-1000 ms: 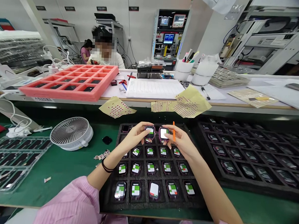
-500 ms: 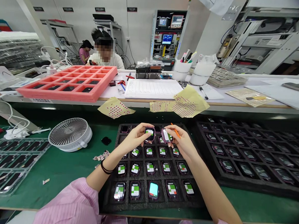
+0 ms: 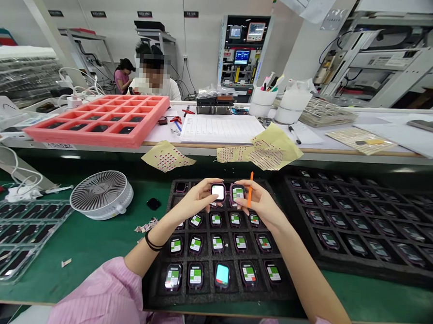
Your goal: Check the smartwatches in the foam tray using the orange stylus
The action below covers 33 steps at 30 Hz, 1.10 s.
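My left hand (image 3: 201,196) grips a smartwatch body (image 3: 218,191) with a purple case and a lit white screen, my thumb on its glass. Close beside it, my right hand (image 3: 257,199) holds a second smartwatch body (image 3: 237,192), whose screen shows green and white blocks. A thin orange stick (image 3: 250,190) stands nearly upright between my right fingers. Both hands are over the back part of a black foam tray (image 3: 227,298). Its pockets hold several more watch bodies, most with green and white screens; one watch (image 3: 222,276) near the front glows cyan.
Another black foam tray (image 3: 336,262) of watches lies to the right. On the left are a white fan (image 3: 101,194) and clear plastic trays (image 3: 25,248). A shelf ahead bears a pink foam tray (image 3: 94,138), papers and pen cups. A co-worker (image 3: 173,89) sits beyond.
The left watch's screen has turned from a dark-edged picture to white. My right hand has turned its watch to face me and drawn it nearer the left one; the orange stick has swung upright.
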Each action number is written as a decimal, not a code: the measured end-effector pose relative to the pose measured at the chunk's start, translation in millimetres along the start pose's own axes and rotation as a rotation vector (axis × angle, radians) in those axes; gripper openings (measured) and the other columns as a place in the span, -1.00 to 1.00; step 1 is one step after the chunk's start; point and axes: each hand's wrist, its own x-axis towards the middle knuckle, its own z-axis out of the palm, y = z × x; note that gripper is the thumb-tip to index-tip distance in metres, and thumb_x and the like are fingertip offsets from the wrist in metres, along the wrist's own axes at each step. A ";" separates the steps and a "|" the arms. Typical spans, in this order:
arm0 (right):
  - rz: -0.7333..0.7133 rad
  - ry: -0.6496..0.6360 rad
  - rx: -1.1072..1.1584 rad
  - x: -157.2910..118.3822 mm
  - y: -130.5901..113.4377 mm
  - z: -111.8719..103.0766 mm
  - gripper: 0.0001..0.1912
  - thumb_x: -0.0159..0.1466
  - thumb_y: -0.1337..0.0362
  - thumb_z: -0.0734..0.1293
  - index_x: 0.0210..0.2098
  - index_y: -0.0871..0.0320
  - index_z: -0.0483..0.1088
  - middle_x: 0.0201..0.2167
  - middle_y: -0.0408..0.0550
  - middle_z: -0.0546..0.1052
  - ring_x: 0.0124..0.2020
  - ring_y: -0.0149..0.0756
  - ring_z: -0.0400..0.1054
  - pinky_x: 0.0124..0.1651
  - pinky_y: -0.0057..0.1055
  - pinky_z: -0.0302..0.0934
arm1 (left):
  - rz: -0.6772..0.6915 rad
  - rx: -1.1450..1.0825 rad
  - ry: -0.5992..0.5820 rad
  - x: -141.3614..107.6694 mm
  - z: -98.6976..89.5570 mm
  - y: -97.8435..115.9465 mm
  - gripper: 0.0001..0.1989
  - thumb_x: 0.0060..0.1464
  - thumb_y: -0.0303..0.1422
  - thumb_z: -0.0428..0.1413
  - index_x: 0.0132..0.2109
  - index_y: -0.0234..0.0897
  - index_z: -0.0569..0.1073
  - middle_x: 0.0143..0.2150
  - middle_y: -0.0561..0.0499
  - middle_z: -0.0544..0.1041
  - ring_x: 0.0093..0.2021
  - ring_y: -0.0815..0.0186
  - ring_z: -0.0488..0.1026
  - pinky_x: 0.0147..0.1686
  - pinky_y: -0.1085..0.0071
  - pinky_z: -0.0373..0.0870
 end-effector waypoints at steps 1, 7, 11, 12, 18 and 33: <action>0.000 0.015 0.000 0.1 -0.1 0.3 -0.55 -0.03 0.27 0.53 -0.16 0.09 0.41 -0.37 -0.17 0.44 -0.53 -0.43 0.37 -0.65 -0.55 0.16 | 0.002 0.002 -0.006 0.1 0.1 -0.9 -0.51 0.09 -0.25 0.15 0.15 -0.22 0.27 -0.13 -0.07 0.46 -0.23 0.28 0.51 -0.55 0.56 0.31; 0.033 0.088 0.026 -0.6 -6.6 2.3 -0.72 0.08 0.14 0.46 -0.26 0.10 0.43 -0.49 -0.23 0.38 -0.63 -0.49 0.31 -0.67 -0.55 0.14 | -0.033 0.041 0.038 0.9 0.5 -0.5 -0.63 0.12 -0.21 0.13 0.04 -0.26 0.37 -0.25 -0.02 0.48 -0.38 0.35 0.51 -0.59 0.57 0.22; 0.027 0.047 0.025 -1.5 -9.6 3.0 -0.70 0.11 0.12 0.44 -0.21 0.10 0.43 -0.46 -0.21 0.38 -0.58 -0.44 0.36 -0.65 -0.54 0.17 | -0.053 0.048 0.075 2.0 0.3 -0.6 -0.68 0.15 -0.13 0.08 -0.10 -0.28 0.43 -0.36 0.03 0.51 -0.55 0.45 0.43 -0.64 0.57 0.14; 0.022 0.043 0.021 -1.6 -9.6 3.1 -0.69 0.10 0.13 0.45 -0.20 0.10 0.43 -0.44 -0.20 0.38 -0.57 -0.44 0.37 -0.65 -0.54 0.17 | -0.062 0.045 0.083 2.3 0.3 -1.0 -0.68 0.15 -0.11 0.07 -0.13 -0.28 0.43 -0.40 0.04 0.51 -0.57 0.46 0.40 -0.65 0.57 0.12; 0.019 0.045 0.024 -1.5 -8.4 3.3 -0.67 0.07 0.15 0.47 -0.20 0.11 0.43 -0.41 -0.19 0.38 -0.57 -0.45 0.38 -0.67 -0.56 0.17 | -0.060 0.037 0.041 2.0 1.0 -0.8 -0.67 0.13 -0.13 0.10 -0.09 -0.29 0.39 -0.36 0.03 0.49 -0.50 0.43 0.43 -0.64 0.58 0.16; 0.016 0.045 0.032 -1.6 -9.0 2.9 -0.70 0.13 0.09 0.42 -0.21 0.12 0.43 -0.50 -0.18 0.43 -0.58 -0.41 0.38 -0.66 -0.53 0.17 | -0.093 -0.027 0.106 2.8 5.1 4.7 -0.65 0.03 -0.09 0.17 -0.21 -0.29 0.39 -0.45 0.08 0.43 -0.52 0.46 0.34 -0.56 0.53 0.30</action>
